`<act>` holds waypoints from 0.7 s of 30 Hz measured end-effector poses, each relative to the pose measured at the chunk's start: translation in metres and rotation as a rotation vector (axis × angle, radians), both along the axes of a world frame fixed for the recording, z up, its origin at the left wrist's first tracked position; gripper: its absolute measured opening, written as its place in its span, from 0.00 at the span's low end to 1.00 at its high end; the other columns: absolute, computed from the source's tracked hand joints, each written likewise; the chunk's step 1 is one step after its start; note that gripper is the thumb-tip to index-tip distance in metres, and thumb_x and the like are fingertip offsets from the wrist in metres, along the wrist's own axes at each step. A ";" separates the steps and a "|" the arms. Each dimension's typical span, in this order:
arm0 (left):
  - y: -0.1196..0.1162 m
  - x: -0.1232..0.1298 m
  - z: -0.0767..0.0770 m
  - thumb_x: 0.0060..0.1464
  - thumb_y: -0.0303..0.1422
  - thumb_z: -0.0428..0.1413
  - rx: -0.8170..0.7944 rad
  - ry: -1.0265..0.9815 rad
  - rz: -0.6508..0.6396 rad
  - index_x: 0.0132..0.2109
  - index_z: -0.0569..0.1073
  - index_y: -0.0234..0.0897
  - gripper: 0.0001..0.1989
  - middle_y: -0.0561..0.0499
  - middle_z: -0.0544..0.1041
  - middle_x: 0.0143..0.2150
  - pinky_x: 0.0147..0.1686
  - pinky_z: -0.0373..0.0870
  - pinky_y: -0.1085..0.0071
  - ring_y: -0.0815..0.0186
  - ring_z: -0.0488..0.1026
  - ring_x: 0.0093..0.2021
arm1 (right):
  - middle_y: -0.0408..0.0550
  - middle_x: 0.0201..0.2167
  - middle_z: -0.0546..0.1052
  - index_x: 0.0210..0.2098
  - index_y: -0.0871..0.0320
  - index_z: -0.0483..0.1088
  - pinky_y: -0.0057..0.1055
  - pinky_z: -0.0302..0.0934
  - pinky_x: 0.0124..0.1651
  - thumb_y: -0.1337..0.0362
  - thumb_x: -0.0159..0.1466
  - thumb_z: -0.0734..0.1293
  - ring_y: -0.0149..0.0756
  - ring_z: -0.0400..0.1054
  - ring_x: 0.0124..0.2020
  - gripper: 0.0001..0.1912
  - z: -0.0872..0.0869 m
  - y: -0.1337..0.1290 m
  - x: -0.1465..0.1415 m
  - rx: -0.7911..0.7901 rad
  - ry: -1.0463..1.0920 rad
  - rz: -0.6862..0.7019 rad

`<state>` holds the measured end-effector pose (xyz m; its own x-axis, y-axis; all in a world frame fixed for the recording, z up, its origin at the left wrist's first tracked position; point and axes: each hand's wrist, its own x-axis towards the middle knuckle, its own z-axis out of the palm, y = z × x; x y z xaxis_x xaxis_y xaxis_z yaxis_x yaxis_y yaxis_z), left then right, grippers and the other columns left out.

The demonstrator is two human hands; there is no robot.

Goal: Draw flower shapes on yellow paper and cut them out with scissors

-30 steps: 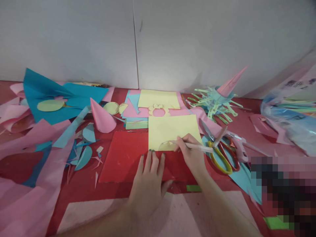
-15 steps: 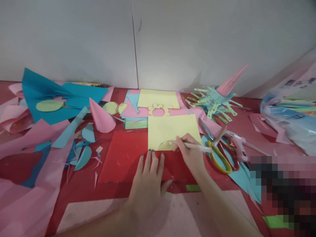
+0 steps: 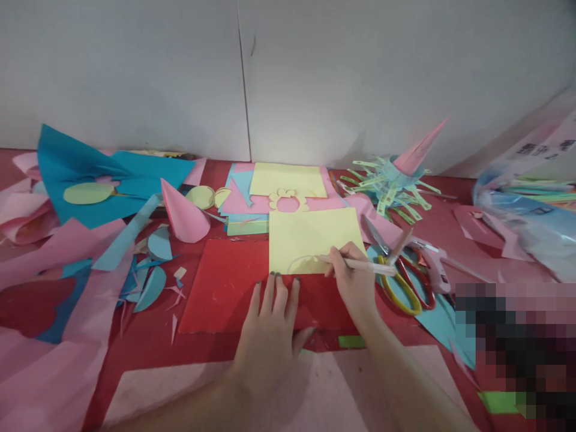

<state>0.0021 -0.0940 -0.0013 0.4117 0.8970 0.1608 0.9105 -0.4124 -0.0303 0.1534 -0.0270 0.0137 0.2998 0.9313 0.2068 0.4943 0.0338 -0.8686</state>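
My right hand [image 3: 357, 282] is closed around a white pen [image 3: 362, 264], its tip on a yellow sheet of paper [image 3: 315, 234]. A thin curved line runs along the lower part of that sheet, left of the pen tip. Under the sheet's near edge lies a red board [image 3: 229, 288]. My left hand [image 3: 272, 318] rests flat on the board with its fingers spread, the fingertips at the sheet's lower edge. Just beyond the sheet lies a flower-shaped yellow paper ring [image 3: 288, 201].
Scissors [image 3: 400, 285] and a pink glue gun [image 3: 434, 264] lie right of my right hand. A pink paper cone [image 3: 182, 216] stands at left among scraps. Farther right is a fringed paper piece with a pink cone [image 3: 418, 150]. A plastic bag [image 3: 531, 210] sits at the right edge.
My right hand and the pen have shifted slightly to the right along the sheet, and the drawn line is longer. My left hand stays where it was.
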 end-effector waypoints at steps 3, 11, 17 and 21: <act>0.001 0.000 0.000 0.56 0.47 0.35 0.000 0.001 -0.003 0.59 0.57 0.32 0.30 0.38 0.64 0.55 0.53 0.55 0.53 0.51 0.57 0.57 | 0.37 0.11 0.67 0.17 0.56 0.57 0.26 0.55 0.25 0.63 0.59 0.61 0.29 0.62 0.17 0.16 0.001 -0.001 0.001 0.016 0.010 0.007; 0.000 0.000 0.000 0.57 0.46 0.34 -0.010 0.009 -0.005 0.59 0.57 0.31 0.30 0.37 0.64 0.55 0.54 0.54 0.53 0.51 0.57 0.58 | 0.39 0.14 0.70 0.18 0.56 0.60 0.27 0.57 0.28 0.60 0.60 0.61 0.31 0.64 0.19 0.15 -0.002 -0.002 0.000 -0.023 -0.022 0.067; 0.000 0.000 0.001 0.57 0.46 0.34 -0.021 0.005 0.000 0.59 0.56 0.32 0.30 0.38 0.64 0.56 0.54 0.54 0.53 0.51 0.56 0.58 | 0.37 0.11 0.67 0.17 0.55 0.57 0.26 0.55 0.26 0.62 0.59 0.61 0.30 0.63 0.17 0.15 -0.001 -0.002 0.001 -0.006 -0.035 0.023; 0.001 0.000 0.000 0.57 0.46 0.34 -0.026 0.000 0.001 0.60 0.55 0.32 0.30 0.38 0.64 0.56 0.54 0.54 0.53 0.51 0.56 0.58 | 0.37 0.10 0.65 0.16 0.55 0.56 0.26 0.55 0.24 0.64 0.59 0.60 0.29 0.61 0.16 0.16 0.001 -0.003 0.000 0.002 -0.005 -0.021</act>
